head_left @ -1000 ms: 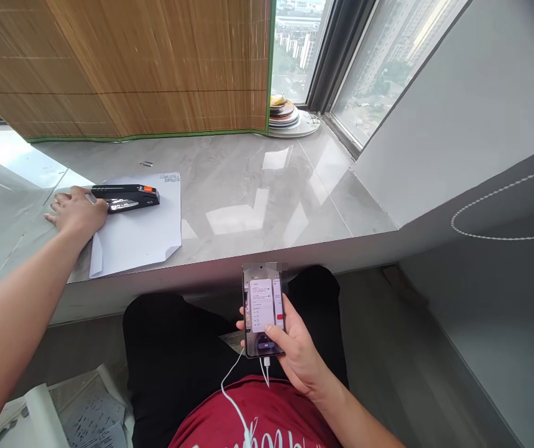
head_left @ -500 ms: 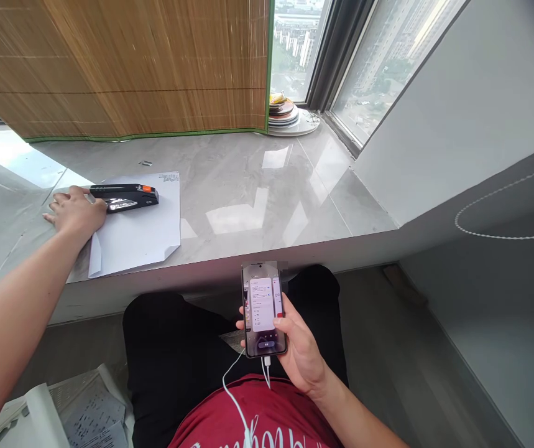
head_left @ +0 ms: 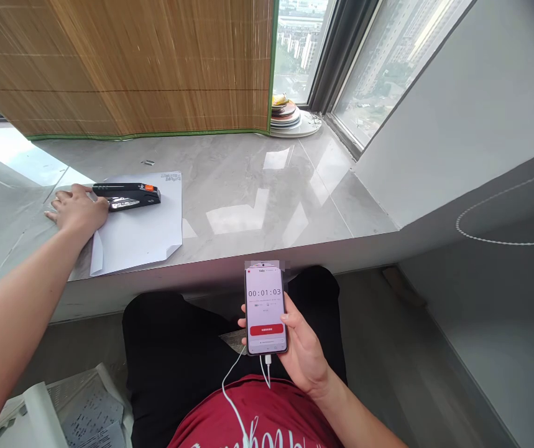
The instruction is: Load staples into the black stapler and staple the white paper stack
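My right hand (head_left: 304, 348) is wrapped round a phone (head_left: 265, 308) above my lap, its thumb at the screen's right edge. The screen shows a timer reading 00:01:03 and a red button, and a white cable is plugged into its lower end. On the grey sill, my left hand (head_left: 78, 211) rests with fingers spread, beside the rear end of a black stapler (head_left: 131, 198) with an orange part. Whether it grips the stapler cannot be made out. Under the stapler lie white paper sheets (head_left: 140, 233) with curled lower corners.
A small metallic piece (head_left: 147, 163) lies behind the paper. Stacked plates (head_left: 294, 124) stand in the window corner, beside a bamboo blind (head_left: 155, 68). A beaded cord (head_left: 490, 239) hangs at the right. At the lower left is a white container (head_left: 43, 414) with papers.
The phone screen has switched from smaller app cards to a full-screen timer. My right thumb has shifted slightly right and up. My left hand and the stapler have stayed in place on the sill.
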The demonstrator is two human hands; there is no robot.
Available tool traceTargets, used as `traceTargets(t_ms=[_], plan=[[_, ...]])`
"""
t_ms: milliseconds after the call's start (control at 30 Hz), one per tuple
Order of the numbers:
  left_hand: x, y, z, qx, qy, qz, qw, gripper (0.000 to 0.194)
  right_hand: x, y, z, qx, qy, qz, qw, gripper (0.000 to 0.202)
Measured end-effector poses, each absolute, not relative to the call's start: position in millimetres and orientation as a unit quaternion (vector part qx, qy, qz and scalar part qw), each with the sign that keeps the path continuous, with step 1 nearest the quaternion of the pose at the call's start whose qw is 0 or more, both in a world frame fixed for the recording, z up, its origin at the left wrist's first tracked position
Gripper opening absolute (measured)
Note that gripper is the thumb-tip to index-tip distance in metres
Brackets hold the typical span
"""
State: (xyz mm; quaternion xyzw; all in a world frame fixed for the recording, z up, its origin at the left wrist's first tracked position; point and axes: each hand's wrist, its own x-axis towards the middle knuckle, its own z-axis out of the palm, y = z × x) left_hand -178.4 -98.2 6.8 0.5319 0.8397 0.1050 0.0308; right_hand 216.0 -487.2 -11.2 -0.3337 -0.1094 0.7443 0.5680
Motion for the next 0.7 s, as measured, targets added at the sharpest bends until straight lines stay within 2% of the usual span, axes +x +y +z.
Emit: traceTargets(t_ms=[167,700], plan=[[-178.3,-98.9,7.0,0.532,0.839,0.111,0.030,0.066,216.7,-485.8,-10.4,-0.328,-0.092,0.751,0.566,0.063],[-178.8,-99.2,7.4,0.532,0.840,0.106,0.032,0.069,221.9,-485.9,-13.1,-0.294,-0.050,0.773,0.560,0.062]])
